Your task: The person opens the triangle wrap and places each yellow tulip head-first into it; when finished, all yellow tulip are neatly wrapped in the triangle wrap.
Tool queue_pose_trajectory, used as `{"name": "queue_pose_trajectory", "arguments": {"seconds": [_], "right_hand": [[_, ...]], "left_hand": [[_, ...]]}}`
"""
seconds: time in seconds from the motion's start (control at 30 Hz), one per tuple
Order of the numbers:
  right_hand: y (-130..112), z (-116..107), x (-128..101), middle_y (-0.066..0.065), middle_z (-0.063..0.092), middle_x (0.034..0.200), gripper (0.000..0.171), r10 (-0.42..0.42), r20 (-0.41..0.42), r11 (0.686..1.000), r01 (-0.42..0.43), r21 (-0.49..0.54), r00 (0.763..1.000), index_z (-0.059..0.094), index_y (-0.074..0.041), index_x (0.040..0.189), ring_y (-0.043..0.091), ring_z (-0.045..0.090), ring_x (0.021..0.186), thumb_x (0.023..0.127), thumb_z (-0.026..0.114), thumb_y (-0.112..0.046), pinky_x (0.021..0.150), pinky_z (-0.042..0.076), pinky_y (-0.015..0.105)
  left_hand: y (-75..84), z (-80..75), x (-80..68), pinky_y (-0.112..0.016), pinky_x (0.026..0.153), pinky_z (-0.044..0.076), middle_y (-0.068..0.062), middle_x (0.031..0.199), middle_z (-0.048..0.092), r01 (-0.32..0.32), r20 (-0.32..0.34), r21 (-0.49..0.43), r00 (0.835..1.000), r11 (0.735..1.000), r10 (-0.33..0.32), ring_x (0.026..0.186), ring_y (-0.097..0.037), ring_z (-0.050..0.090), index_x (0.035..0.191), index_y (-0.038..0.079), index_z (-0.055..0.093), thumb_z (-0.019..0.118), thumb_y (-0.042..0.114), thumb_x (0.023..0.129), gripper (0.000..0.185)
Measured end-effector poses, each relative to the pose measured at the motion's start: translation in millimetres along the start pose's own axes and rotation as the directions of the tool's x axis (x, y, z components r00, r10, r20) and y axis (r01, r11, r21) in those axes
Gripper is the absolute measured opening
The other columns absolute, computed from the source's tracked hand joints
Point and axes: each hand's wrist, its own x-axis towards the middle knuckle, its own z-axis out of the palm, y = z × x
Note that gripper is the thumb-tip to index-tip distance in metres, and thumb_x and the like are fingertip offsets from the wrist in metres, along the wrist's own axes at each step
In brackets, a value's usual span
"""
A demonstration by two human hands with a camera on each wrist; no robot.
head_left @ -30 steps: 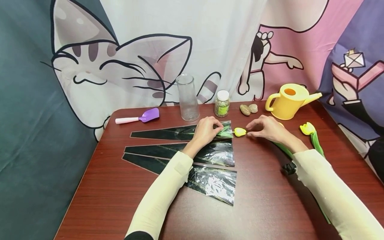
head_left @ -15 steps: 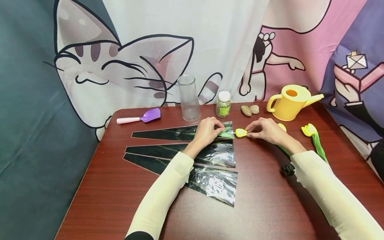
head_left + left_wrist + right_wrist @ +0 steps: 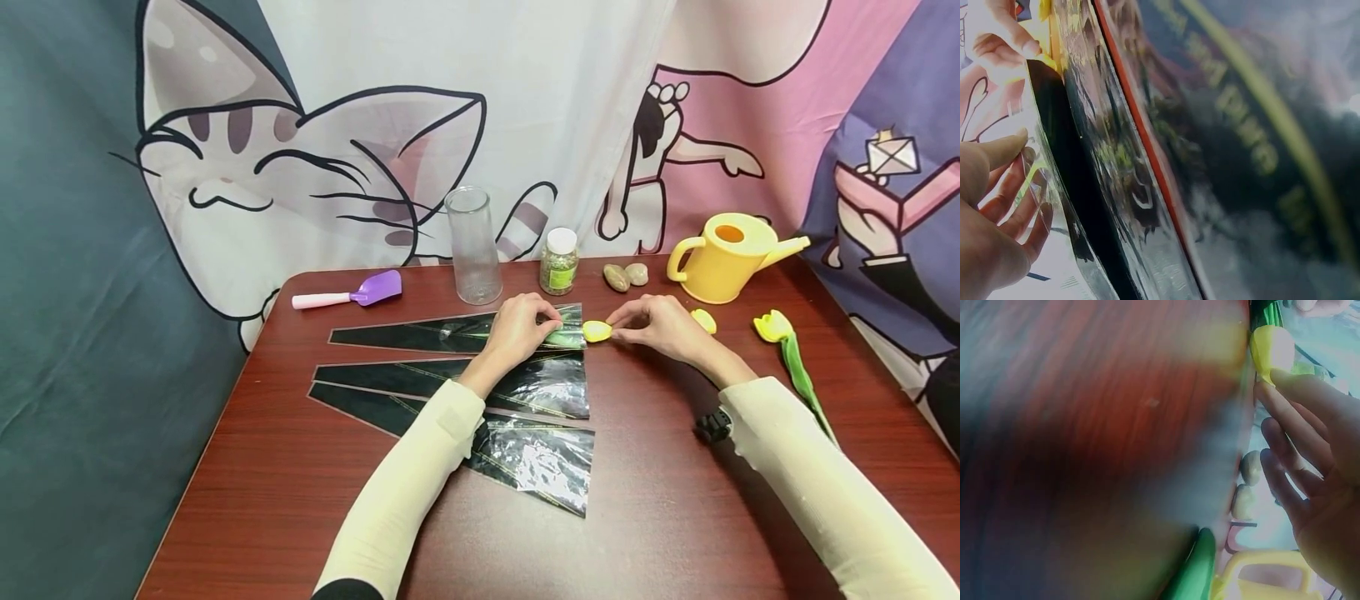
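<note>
A yellow artificial tulip lies with its green stem and leaves inside the farthest black-and-clear plastic flower sleeve; the bloom sticks out at the wide right end. My left hand pinches that sleeve near its mouth, and the left wrist view shows clear film between the thumb and fingers. The thumb and forefinger of my right hand pinch the tip of the bloom, seen closely in the right wrist view at the tulip bloom. Two more flat sleeves lie nearer me.
Along the back stand a clear glass vase, a white-capped jar, two stones and a yellow watering can. A purple scoop lies left. Other yellow tulips lie at the right, one partly behind my right arm.
My right hand has closed on the bloom's tip and moved slightly left. The tulip has slid left, its bloom now close against the sleeve's mouth. My left hand has stayed put.
</note>
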Motion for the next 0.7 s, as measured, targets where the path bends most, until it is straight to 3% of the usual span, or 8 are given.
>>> {"name": "queue_pose_trajectory", "arguments": {"seconds": [0.23, 0.47, 0.7], "right_hand": [[-4, 7, 7, -0.007, 0.073, 0.088, 0.018, 0.002, -0.019, 0.998, -0.001, 0.059, 1.000, 0.076, -0.016, 0.099, 0.017, 0.057, 0.081, 0.082, 0.081, -0.016, 0.069, 0.039, 0.029], [-11, 15, 15, -0.008, 0.073, 0.084, 0.015, 0.026, -0.067, 0.992, -0.018, 0.121, 0.997, 0.076, -0.016, 0.096, 0.011, 0.067, 0.078, 0.082, 0.082, -0.016, 0.068, 0.048, 0.027], [-15, 21, 22, -0.008, 0.072, 0.082, 0.012, 0.073, -0.072, 0.986, -0.061, 0.157, 0.995, 0.076, -0.017, 0.093, 0.010, 0.067, 0.075, 0.082, 0.082, -0.021, 0.065, 0.044, 0.023]], "left_hand": [[1.4, 0.6, 0.3, -0.031, 0.087, 0.047, 0.010, 0.092, 0.065, -0.005, -0.007, 0.000, 1.000, 1.000, 0.005, 0.094, -0.013, 0.060, 0.091, 0.024, 0.078, 0.075, 0.029, 0.088, 0.007], [3.3, 0.8, 2.8, -0.031, 0.086, 0.047, 0.010, 0.097, 0.067, -0.010, -0.017, 0.003, 1.000, 1.000, 0.010, 0.096, -0.013, 0.061, 0.093, 0.023, 0.078, 0.075, 0.032, 0.087, 0.011], [3.9, 0.2, 3.9, -0.030, 0.085, 0.047, 0.009, 0.097, 0.067, -0.011, -0.022, 0.006, 1.000, 1.000, 0.011, 0.095, -0.013, 0.061, 0.094, 0.023, 0.078, 0.075, 0.032, 0.088, 0.011]]}}
